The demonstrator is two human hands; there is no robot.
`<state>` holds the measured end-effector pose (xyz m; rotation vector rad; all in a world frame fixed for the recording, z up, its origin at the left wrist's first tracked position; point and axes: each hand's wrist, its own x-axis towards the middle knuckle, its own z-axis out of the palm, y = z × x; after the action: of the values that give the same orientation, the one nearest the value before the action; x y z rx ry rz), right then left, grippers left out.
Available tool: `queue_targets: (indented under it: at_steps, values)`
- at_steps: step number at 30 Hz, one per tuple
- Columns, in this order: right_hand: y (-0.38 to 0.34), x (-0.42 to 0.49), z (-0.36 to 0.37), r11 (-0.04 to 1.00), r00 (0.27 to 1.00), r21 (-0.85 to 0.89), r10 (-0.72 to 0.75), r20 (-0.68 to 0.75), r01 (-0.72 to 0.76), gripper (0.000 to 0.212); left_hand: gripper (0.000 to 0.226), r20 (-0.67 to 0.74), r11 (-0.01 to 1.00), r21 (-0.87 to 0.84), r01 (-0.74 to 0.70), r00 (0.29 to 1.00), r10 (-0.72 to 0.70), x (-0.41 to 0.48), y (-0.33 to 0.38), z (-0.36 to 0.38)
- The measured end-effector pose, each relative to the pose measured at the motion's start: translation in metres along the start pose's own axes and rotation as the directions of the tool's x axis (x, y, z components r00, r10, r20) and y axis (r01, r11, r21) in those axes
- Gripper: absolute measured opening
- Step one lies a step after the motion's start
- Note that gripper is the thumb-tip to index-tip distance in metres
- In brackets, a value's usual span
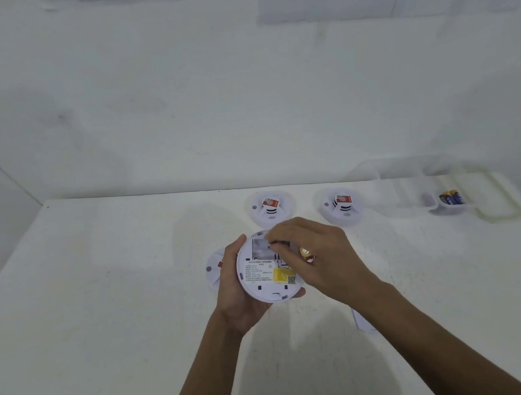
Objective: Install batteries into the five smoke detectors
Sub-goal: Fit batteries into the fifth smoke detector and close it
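Cupping the held detector [263,275] from below and from the left, the left hand [237,300] curls thumb and fingers round its rim. The round white unit sits near the middle of the table [103,312], back side towards the camera, showing a printed label and a yellow sticker. The right hand [319,255] lies over its far right part with fingers bent. The fingertips [273,237] bunch at the open battery bay and cover whatever they touch there. A gold-capped end tucked under those fingers is probably a battery [306,253] gripped in that hand, its body hidden.

Just left, a hidden detector [212,269] peeks from behind the left hand, mostly covered. Farther off stand the far-left detector [270,210] and the far-right detector [343,205], each with a red label. A white shape [362,320] is cut off by the right forearm and cannot be identified. Far right, a clear tray [498,219] blurs into the white surface; it holds blue spare batteries [452,198]
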<state>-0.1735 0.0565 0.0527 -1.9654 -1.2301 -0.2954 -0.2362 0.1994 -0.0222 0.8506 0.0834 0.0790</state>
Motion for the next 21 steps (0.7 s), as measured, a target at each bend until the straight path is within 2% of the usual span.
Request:
queue_targets:
  at_steps: [1, 3, 6, 7, 10, 15, 17, 18, 20, 21]
  values:
    - [0.000, 0.002, 0.000, 1.000, 0.999, -0.008, -0.023, 0.029, 0.024, 0.015, 0.043, 0.046, 1.000, 0.014, -0.015, 0.999, 0.015, 0.001, -0.001, -0.003]
    - [0.000, 0.005, -0.001, 0.998, 0.995, -0.029, -0.046, 0.090, 0.049, 0.019, 0.051, -0.024, 0.993, 0.119, -0.023, 0.999, 0.026, 0.003, -0.005, -0.005]
    - [-0.001, 0.010, -0.002, 0.994, 0.982, -0.082, -0.056, 0.181, 0.072, 0.022, 0.073, 0.021, 0.998, -0.050, 0.029, 0.999, -0.027, 0.003, -0.013, -0.013]
    - [-0.001, 0.011, -0.002, 0.992, 0.977, -0.098, -0.053, 0.208, 0.075, 0.022, 0.076, 0.020, 0.998, -0.044, 0.037, 0.999, -0.036, 0.004, -0.013, -0.014]
    - [-0.001, 0.014, -0.004, 0.993, 0.959, -0.097, -0.040, 0.280, 0.070, 0.023, 0.062, 0.046, 0.998, 0.043, 0.035, 0.998, -0.037, 0.003, -0.008, -0.011]
    - [-0.001, 0.019, -0.007, 0.989, 0.941, -0.120, -0.046, 0.335, 0.091, 0.021, 0.061, 0.015, 1.000, -0.005, 0.020, 1.000, -0.020, 0.000, -0.001, -0.003]
    - [-0.001, 0.020, -0.009, 0.985, 0.938, -0.138, -0.049, 0.344, 0.102, 0.020, 0.047, -0.065, 0.998, -0.021, 0.067, 0.996, -0.068, -0.005, 0.010, 0.008]
    - [-0.001, 0.020, -0.010, 0.984, 0.936, -0.144, -0.047, 0.349, 0.103, 0.020, 0.040, -0.024, 0.996, -0.034, 0.080, 0.996, -0.081, -0.007, 0.016, 0.014]
    - [0.001, 0.019, -0.011, 0.984, 0.938, -0.144, -0.051, 0.342, 0.106, 0.020, 0.044, 0.087, 0.998, -0.046, 0.039, 0.996, -0.035, -0.007, 0.016, 0.009]
    - [0.001, 0.018, -0.011, 0.986, 0.941, -0.134, -0.050, 0.334, 0.100, 0.022, 0.043, 0.065, 1.000, -0.004, 0.002, 0.998, -0.001, -0.006, 0.016, 0.012]
